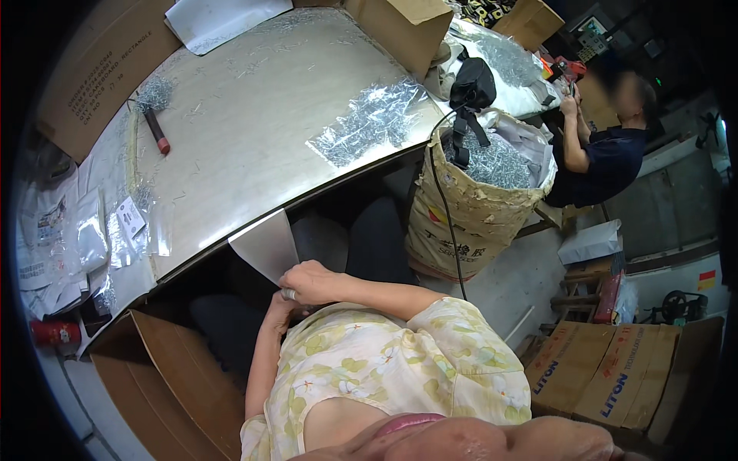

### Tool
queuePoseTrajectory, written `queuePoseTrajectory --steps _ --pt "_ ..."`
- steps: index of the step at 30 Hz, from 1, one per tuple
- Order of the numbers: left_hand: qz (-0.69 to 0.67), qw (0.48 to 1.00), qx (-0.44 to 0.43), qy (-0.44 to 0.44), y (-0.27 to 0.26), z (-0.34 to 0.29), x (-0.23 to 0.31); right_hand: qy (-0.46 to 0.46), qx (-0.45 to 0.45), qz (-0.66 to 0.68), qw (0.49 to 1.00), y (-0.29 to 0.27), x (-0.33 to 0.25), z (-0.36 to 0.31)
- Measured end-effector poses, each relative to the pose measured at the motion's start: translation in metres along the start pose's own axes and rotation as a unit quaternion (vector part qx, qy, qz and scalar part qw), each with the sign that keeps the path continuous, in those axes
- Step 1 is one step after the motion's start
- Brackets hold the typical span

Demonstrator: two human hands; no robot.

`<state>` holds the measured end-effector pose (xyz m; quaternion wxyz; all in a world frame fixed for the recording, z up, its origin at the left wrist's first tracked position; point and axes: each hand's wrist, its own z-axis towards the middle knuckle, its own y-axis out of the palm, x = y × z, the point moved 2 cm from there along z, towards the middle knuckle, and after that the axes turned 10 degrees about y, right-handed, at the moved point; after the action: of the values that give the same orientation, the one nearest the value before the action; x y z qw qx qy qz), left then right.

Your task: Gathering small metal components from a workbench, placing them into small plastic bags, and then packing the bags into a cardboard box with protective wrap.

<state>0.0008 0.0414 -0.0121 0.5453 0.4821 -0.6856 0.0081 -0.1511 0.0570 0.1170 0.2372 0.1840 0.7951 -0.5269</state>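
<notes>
In front of my lap, just off the table's near edge, is a pale flat sheet [267, 244], tilted upward. My right hand [311, 283] is closed at the sheet's lower end and wears a ring. Close below and to its left is my left hand [284, 306]. Its fingers are mostly hidden behind the right hand, so I cannot tell what it holds.
The table [231, 154] carries a clear bag of small metal pieces [369, 119] and a dark rod with a red end [157, 134]. To the right stands a sack [461, 219] of metal pieces; an open carton [165, 369] is at lower left. A person [607, 146] works at far right.
</notes>
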Motion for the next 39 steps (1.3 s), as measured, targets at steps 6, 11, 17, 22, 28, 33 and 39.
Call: queuePoseTrajectory --steps 6,11,17,22,28,33,39 --pt "0.060 0.995 -0.016 0.074 0.006 -0.020 0.033 -0.055 0.168 0.128 0.976 -0.036 -0.003 -0.022" --pt "0.076 0.984 -0.012 0.162 0.045 -0.035 0.085 -0.039 0.129 0.110 0.985 -0.047 0.001 -0.025" --pt "-0.105 0.956 -0.023 0.271 0.051 -0.040 0.126 -0.018 0.232 0.278 0.932 -0.068 -0.017 -0.017" --pt "-0.256 0.909 0.080 0.318 0.035 -0.033 0.105 -0.073 0.242 0.204 0.946 -0.059 -0.039 -0.007" --pt "-0.246 0.903 0.108 0.337 0.034 -0.039 0.112 -0.103 0.250 0.200 0.942 -0.073 -0.064 -0.019" --pt "-0.334 0.881 0.104 0.319 0.021 -0.031 0.103 -0.058 0.146 0.202 0.967 -0.064 -0.062 -0.010" --pt "-0.410 0.862 0.068 0.290 0.020 -0.029 0.096 -0.136 0.132 0.279 0.942 -0.050 -0.064 -0.002"
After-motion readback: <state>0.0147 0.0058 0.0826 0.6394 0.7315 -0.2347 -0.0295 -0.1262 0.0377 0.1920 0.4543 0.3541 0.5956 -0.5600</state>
